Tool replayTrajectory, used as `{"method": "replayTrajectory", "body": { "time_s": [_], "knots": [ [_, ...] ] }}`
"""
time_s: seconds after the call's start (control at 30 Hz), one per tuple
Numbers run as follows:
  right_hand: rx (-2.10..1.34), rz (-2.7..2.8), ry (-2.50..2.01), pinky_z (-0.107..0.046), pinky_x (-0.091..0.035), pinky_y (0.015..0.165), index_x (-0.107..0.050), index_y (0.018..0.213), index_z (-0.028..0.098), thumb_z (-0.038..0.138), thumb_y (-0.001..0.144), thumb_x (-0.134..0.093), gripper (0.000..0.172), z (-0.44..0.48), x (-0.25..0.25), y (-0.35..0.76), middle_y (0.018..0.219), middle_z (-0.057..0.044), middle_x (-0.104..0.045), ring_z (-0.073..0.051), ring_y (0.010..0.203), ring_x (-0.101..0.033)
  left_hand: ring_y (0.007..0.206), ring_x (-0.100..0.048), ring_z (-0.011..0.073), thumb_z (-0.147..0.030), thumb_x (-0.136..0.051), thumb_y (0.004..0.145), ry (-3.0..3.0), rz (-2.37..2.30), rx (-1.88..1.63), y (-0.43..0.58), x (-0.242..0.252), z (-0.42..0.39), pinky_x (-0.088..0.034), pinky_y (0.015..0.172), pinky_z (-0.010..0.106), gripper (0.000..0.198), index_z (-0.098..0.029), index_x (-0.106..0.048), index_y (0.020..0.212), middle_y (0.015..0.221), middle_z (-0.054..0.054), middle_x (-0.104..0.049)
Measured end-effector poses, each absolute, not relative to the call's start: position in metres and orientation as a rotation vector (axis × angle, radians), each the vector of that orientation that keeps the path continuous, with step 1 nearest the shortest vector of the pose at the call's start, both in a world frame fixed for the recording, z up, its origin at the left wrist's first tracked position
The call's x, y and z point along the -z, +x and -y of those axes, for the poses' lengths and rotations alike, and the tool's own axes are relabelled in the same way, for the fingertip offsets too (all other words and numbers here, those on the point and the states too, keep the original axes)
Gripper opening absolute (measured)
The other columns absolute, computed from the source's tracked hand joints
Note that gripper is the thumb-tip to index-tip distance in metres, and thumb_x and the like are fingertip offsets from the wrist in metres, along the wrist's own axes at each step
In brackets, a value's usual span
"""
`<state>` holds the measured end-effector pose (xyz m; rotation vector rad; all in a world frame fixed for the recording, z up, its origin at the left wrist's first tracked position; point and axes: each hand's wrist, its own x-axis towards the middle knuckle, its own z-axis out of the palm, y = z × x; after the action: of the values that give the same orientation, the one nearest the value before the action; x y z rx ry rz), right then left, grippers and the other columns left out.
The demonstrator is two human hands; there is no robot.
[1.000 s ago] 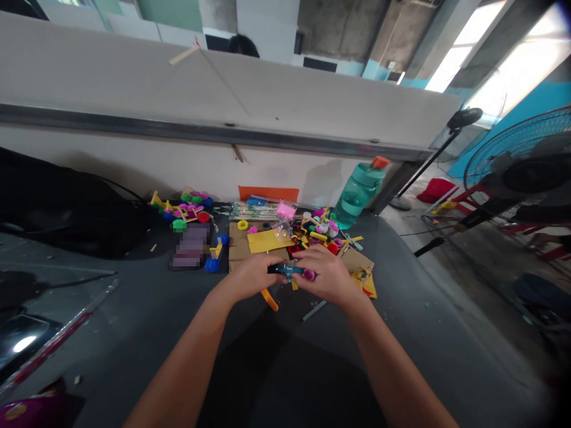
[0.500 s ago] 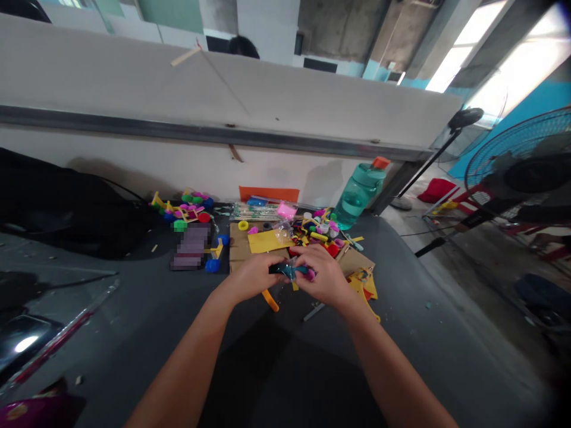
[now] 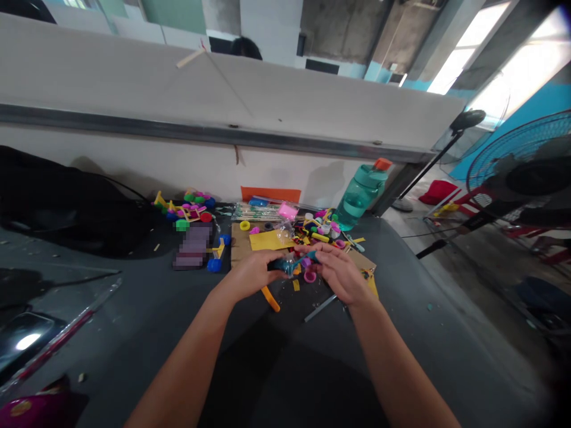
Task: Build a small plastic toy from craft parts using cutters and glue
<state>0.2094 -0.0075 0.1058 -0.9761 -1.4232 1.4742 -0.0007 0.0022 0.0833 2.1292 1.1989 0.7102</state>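
My left hand [image 3: 250, 277] is closed around a dark teal, shiny bundle [image 3: 285, 265] that looks wrapped in clear film; its exact kind is unclear. A thin teal strip [image 3: 307, 258] stretches from the bundle to the right, where the fingertips of my right hand [image 3: 342, 274] pinch its end. A small purple piece [image 3: 306, 262] shows by the strip. Just below, a pink ring-shaped cap [image 3: 309, 277] lies on the dark table. Beneath my hands are an orange curved strip [image 3: 270, 299] and a grey stick [image 3: 320, 308].
Behind my hands lie cardboard [image 3: 241, 244], a yellow sheet [image 3: 270, 240] and a pile of colourful caps [image 3: 321, 229]. A teal bottle [image 3: 360, 196] stands at the back right. A blue-wheeled toy [image 3: 215, 264] and a black bag [image 3: 66, 208] are leftward; a fan [image 3: 530, 172] stands right.
My right hand has moved slightly right, away from my left, drawing the teal strip out between them. The pink ring cap now shows on the table below.
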Motion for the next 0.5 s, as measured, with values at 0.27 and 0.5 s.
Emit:
{"method": "replayTrajectory", "body": {
  "time_s": [0.27,0.5],
  "knots": [
    [-1.141,1.608,-1.09,-0.023,-0.047,0.055,-0.057,0.082,0.02,0.042,0.084,-0.047,0.024,0.013,-0.115,0.209,0.082,-0.003,-0.064,-0.013,0.065,-0.057,0.099,-0.057,0.0212,-0.037,-0.062,0.072,2.107,-1.169,-0.753,0.0,-0.084,-0.002,-0.043,0.085,0.032,0.04,-0.025,-0.059,0.11,0.108,0.004,-0.064],
    [-0.978,1.681,-1.266,-0.021,-0.043,0.042,-0.051,0.076,0.02,0.03,0.077,-0.056,0.012,0.013,-0.105,0.203,0.06,0.003,-0.057,-0.009,0.044,-0.053,0.096,-0.059,0.0213,-0.037,-0.064,0.07,2.077,-1.219,-0.79,0.002,-0.087,0.0,-0.043,0.084,0.032,0.038,-0.026,-0.062,0.106,0.104,0.003,-0.066]
  ]
}}
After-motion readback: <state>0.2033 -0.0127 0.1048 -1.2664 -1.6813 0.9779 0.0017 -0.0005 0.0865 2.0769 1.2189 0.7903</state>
